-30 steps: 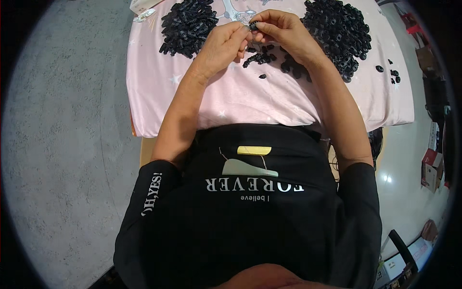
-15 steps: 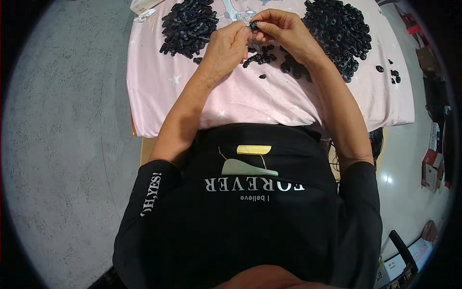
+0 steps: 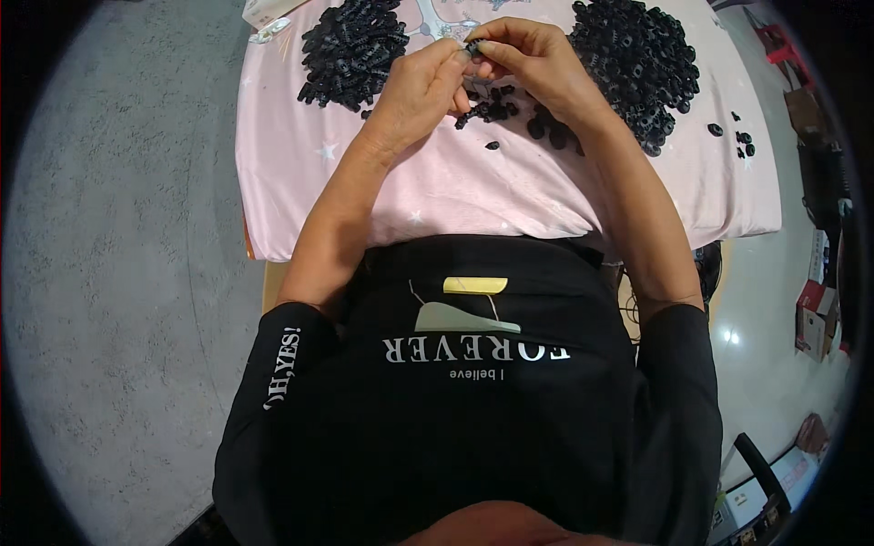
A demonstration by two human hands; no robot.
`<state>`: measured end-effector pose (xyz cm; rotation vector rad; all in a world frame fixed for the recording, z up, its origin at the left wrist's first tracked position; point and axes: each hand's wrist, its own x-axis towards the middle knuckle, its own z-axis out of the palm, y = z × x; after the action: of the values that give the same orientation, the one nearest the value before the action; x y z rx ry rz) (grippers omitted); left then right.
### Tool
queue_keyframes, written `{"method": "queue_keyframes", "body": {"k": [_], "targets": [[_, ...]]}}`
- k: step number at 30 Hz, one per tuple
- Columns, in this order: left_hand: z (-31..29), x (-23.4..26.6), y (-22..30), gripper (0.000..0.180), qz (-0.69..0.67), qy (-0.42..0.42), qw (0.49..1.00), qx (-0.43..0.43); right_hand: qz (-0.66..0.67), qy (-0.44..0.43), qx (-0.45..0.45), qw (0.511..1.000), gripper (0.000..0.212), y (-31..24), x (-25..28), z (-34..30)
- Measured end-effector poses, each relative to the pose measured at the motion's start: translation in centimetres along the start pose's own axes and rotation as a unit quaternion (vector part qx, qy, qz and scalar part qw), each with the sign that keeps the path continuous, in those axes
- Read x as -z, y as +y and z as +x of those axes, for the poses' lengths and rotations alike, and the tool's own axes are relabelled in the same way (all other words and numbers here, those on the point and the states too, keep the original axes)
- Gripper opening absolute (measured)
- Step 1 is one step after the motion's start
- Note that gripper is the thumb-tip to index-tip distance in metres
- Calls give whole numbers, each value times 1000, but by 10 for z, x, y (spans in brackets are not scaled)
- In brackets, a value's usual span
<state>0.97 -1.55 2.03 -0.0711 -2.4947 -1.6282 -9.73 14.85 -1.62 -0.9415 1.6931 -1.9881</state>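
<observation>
A small black ridged plastic part (image 3: 473, 46) is pinched between my two hands over the table. My left hand (image 3: 421, 89) closes on its left end, thumb and fingers pressed together. My right hand (image 3: 531, 65) grips the other end between thumb and forefinger. How the part's ends sit in the fingers is hidden. Beneath my hands lie small loose black pieces (image 3: 494, 108), with a few round black pieces (image 3: 546, 127) below my right hand. To the left rises a pile of ridged black parts (image 3: 350, 55); to the right, a larger pile of black parts (image 3: 642, 73).
A pink cloth (image 3: 319, 200) with white stars covers the table. A single black piece (image 3: 492, 146) lies nearer me, and several more pieces (image 3: 746, 139) sit at the right side. A white box (image 3: 271, 11) stands at the far left corner. Boxes (image 3: 817, 314) line the floor at right.
Both hands stay closed at the small part, with only slight shifts of the fingers. The whole view has drifted a little to the left.
</observation>
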Motion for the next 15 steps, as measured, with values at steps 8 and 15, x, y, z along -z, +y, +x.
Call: {"method": "queue_keyframes", "body": {"k": [8,15], "targets": [[5,2,-7,12,-73,23,997,-14,26,-9,-29,999,24,-8,2,-3],[4,6,-2,22,-103,16,991,-81,60,-10,-28,998,22,-21,-3,-5]]}}
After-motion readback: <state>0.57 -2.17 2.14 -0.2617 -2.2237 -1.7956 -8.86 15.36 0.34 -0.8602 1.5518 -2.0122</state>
